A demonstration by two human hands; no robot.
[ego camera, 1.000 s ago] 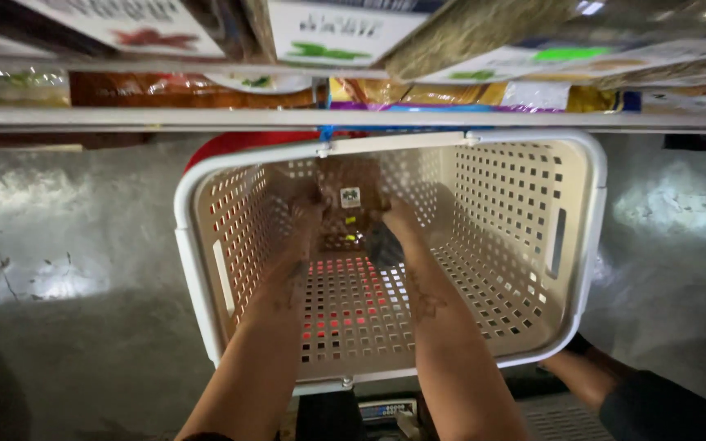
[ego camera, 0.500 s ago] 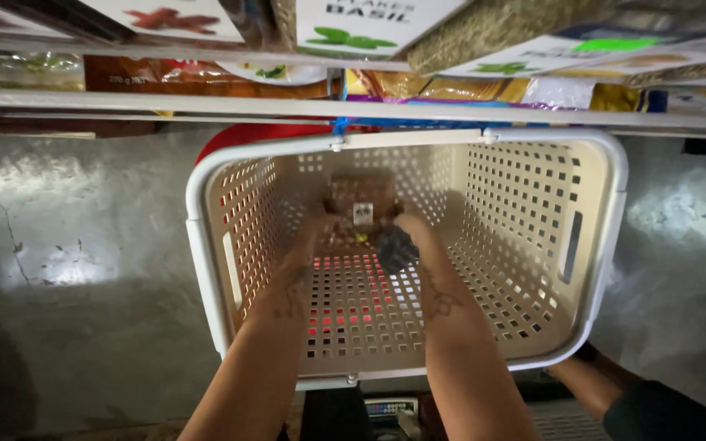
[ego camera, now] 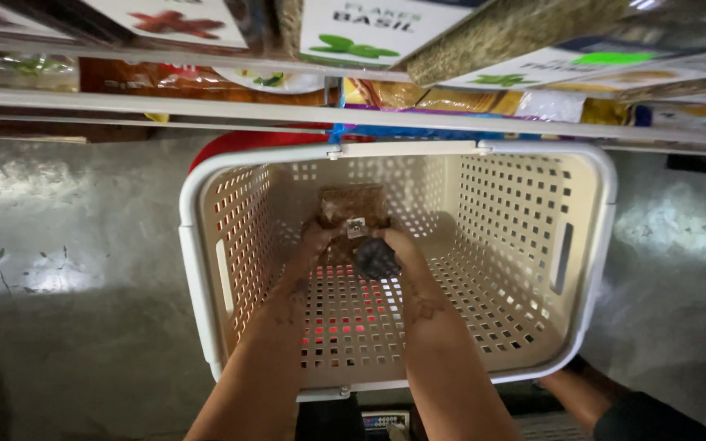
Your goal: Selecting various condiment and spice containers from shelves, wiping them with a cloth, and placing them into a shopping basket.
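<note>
1. Both hands are reaching down into the cream perforated basket (ego camera: pixel 533 237), working near its far wall.
2. Left hand (ego camera: pixel 314 238) is gripping the left edge of a brown packet (ego camera: pixel 353 208); grip is clenched on it.
3. Right hand (ego camera: pixel 398 249) is holding the packet's lower right side, and a dark rounded item (ego camera: pixel 375 259) is sitting just under its fingers. I cannot tell whether the hand is pinching that item too or whether it is only lying beside it.
4. The packet is standing roughly upright inside the basket, low against the far wall and left of centre, with a small white label (ego camera: pixel 356 228) on its front.
5. Change vs the earlier frames: the hands and packet are sitting in almost the same spot in the basket, with the packet now a bit more upright. The view is shifting, so the basket is appearing further right in frame.
6. Judgement: the packet is being settled in place, not lifted out; neither grip is released yet.
7. Around it: a shelf rail (ego camera: pixel 353 114) with boxed and bagged goods is running above the basket, grey concrete floor (ego camera: pixel 75 310) is showing on both sides, and something red (ego camera: pixel 247 140) is showing behind the basket's far rim.
8. Another person's arm in a dark sleeve (ego camera: pixel 614 400) is showing bottom right, outside the basket.
</note>
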